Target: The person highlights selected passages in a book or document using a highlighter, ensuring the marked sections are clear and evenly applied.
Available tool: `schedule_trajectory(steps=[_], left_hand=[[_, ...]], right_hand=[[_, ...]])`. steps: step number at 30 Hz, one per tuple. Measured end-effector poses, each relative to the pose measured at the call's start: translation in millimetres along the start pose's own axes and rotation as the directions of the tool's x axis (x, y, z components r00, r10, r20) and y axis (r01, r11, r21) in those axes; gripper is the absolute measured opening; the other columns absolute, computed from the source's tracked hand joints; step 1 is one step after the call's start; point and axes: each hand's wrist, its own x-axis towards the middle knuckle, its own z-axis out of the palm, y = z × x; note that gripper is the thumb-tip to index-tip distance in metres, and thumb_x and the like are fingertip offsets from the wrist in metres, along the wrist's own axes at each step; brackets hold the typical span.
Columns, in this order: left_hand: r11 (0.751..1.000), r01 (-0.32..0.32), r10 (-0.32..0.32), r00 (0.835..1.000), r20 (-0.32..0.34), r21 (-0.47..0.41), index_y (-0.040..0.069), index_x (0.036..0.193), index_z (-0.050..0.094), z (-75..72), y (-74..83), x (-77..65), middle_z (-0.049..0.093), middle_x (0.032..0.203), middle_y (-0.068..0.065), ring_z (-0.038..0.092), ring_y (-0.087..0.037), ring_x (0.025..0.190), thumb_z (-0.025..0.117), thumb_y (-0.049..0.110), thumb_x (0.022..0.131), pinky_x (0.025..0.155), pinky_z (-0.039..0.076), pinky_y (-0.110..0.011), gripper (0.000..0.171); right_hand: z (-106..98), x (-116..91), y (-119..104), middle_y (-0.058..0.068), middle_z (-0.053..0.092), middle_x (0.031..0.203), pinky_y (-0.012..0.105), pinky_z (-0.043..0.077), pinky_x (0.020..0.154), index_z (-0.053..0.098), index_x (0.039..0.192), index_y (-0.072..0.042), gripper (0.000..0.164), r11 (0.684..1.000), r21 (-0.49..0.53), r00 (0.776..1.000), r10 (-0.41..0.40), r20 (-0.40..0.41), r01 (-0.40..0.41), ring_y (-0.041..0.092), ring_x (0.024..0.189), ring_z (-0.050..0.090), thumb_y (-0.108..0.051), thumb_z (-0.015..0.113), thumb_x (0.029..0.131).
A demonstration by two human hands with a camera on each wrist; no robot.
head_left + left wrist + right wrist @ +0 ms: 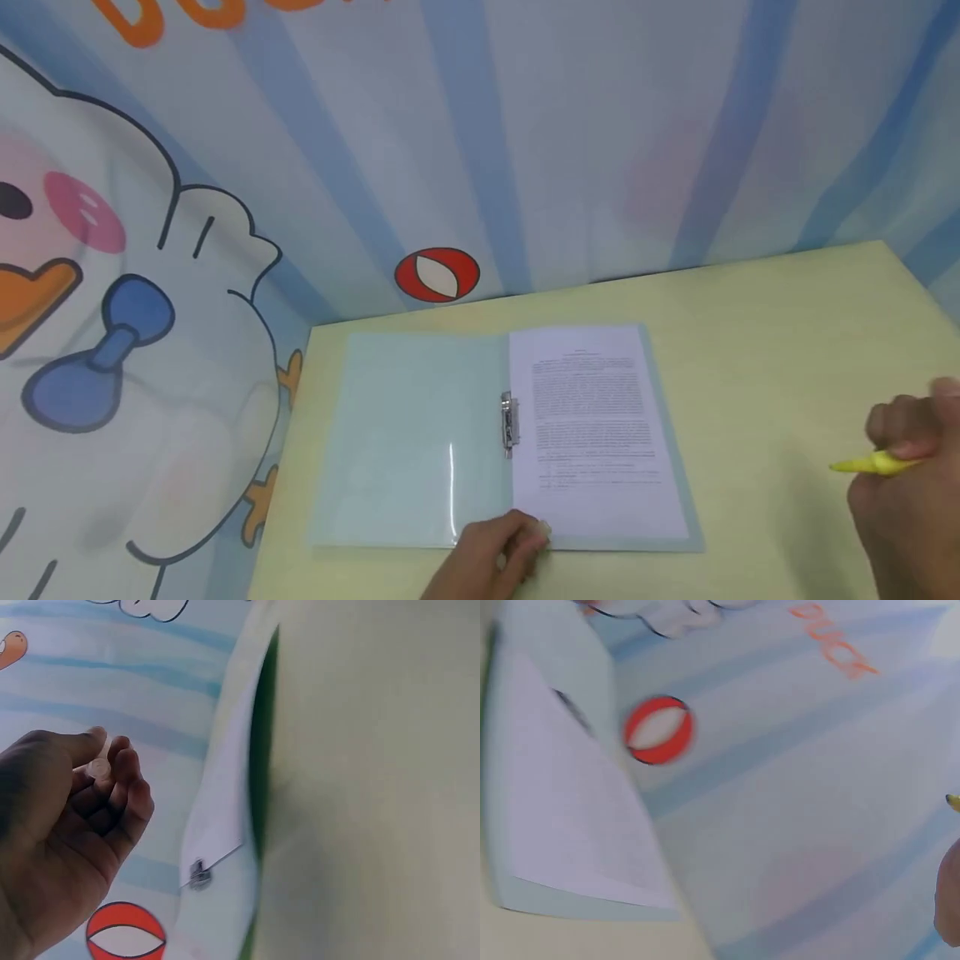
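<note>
An open pale green binder folder [405, 433] lies on the table, with a metal clip [509, 423] at its spine. Printed paper sheets [592, 408] rest on its right side. My left hand [491, 550] is at the folder's front edge and pinches a small, pale, cap-like piece [97, 767] between thumb and fingers. Over to the right, my right hand [900, 508] grips a yellow marker pen [877, 464], its tip pointing left and apart from the paper. Only a bit of that hand [949, 896] and the pen's dark tip [952, 800] show in the right wrist view.
The pale yellow table [757, 358] meets a blue-striped wall [600, 167] at the back. A cartoon duck [187, 417] is printed on the wall at left, and a red ball picture [468, 271] sits just above the table's back edge.
</note>
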Motion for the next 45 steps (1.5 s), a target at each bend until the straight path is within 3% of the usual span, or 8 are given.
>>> schedule_trajectory(steps=[2, 7, 18, 22, 29, 34, 40, 45], left_hand=[[0.999, 0.014, -0.014, 1.0, 0.014, 0.033, 0.018, 0.099, 0.06, -9.8, -4.4, 3.0, 0.056, 0.072, 0.016, 0.048, 0.008, 0.064, 0.048, 0.03, 0.098, 0.06, 0.044, -0.012, 0.017], [0.995, -0.003, 0.001, 1.0, 0.021, 0.098, 0.021, 0.101, 0.06, -23.6, -6.9, 4.7, 0.061, 0.081, 0.013, 0.051, 0.007, 0.071, 0.05, 0.033, 0.098, 0.065, 0.044, -0.011, 0.016], [0.988, 0.103, -0.11, 0.993, 0.051, 0.119, 0.025, 0.113, 0.061, -35.2, -21.1, -13.1, 0.065, 0.097, 0.016, 0.057, 0.003, 0.085, 0.049, 0.036, 0.098, 0.076, 0.05, -0.029, 0.022], [0.981, 0.147, -0.154, 0.987, 0.047, 0.128, 0.031, 0.108, 0.062, -36.2, -25.2, -21.0, 0.062, 0.104, 0.02, 0.056, 0.0, 0.095, 0.053, 0.041, 0.095, 0.083, 0.048, -0.031, 0.018], [0.986, 0.091, -0.096, 0.995, 0.028, 0.143, 0.03, 0.1, 0.067, -36.7, -36.9, -35.2, 0.055, 0.092, 0.018, 0.052, -0.002, 0.085, 0.066, 0.038, 0.086, 0.076, 0.047, -0.024, 0.016], [0.992, 0.013, -0.016, 1.0, 0.021, 0.122, 0.025, 0.098, 0.067, -38.1, -47.3, -41.5, 0.057, 0.087, 0.015, 0.053, 0.0, 0.078, 0.07, 0.03, 0.084, 0.071, 0.047, -0.02, 0.014], [0.988, 0.134, -0.138, 0.989, 0.053, 0.075, 0.025, 0.096, 0.065, -40.1, -46.7, -48.9, 0.06, 0.089, 0.016, 0.056, -0.004, 0.078, 0.071, 0.029, 0.084, 0.071, 0.049, -0.024, 0.014], [0.961, 0.268, -0.273, 0.957, 0.097, 0.062, 0.027, 0.094, 0.065, -43.1, -44.3, -53.4, 0.06, 0.087, 0.015, 0.056, -0.005, 0.078, 0.071, 0.032, 0.083, 0.071, 0.048, -0.026, 0.014]], right_hand=[[-5, -7, 4, 0.005, 0.023, 0.041, 0.02, 0.007, 0.041, 0.023, 0.051, 0.006, 0.05, 0.996, -0.061, 0.996, 0.063, 0.061, -0.059, 0.008, 0.038, 0.016, 0.002, 0.052, 0.09], [-7, -25, 10, 0.008, 0.025, 0.038, 0.025, 0.01, 0.036, 0.03, 0.048, 0.01, 0.051, 0.96, -0.149, 0.972, 0.234, -0.023, -0.235, 0.012, 0.036, 0.015, -0.002, 0.059, 0.089], [-10, -41, 16, 0.012, 0.045, 0.047, 0.027, 0.028, 0.044, 0.04, 0.053, 0.011, 0.047, 0.867, -0.328, 0.919, 0.393, -0.009, -0.374, 0.015, 0.044, 0.027, -0.008, 0.062, 0.09], [-11, -46, 20, 0.01, 0.047, 0.049, 0.027, 0.026, 0.043, 0.043, 0.054, 0.011, 0.049, 0.805, -0.44, 0.905, 0.424, -0.04, -0.397, 0.015, 0.044, 0.028, -0.016, 0.064, 0.089], [-21, -53, 26, 0.004, 0.046, 0.052, 0.036, 0.017, 0.042, 0.05, 0.062, 0.01, 0.049, 0.635, -0.617, 0.843, 0.531, -0.089, -0.465, 0.013, 0.041, 0.029, -0.029, 0.066, 0.088], [-27, -54, 28, 0.004, 0.047, 0.055, 0.036, 0.017, 0.041, 0.052, 0.066, 0.01, 0.048, 0.613, -0.63, 0.832, 0.546, -0.099, -0.477, 0.014, 0.04, 0.026, -0.031, 0.066, 0.088], [-25, -57, 30, 0.004, 0.05, 0.058, 0.036, 0.02, 0.045, 0.055, 0.072, 0.009, 0.048, 0.566, -0.656, 0.817, 0.558, -0.141, -0.5, 0.014, 0.042, 0.028, -0.036, 0.066, 0.086], [-27, -61, 30, 0.005, 0.043, 0.052, 0.037, 0.021, 0.047, 0.055, 0.074, 0.009, 0.045, 0.571, -0.643, 0.799, 0.59, -0.111, -0.511, 0.016, 0.043, 0.03, -0.033, 0.067, 0.087]])
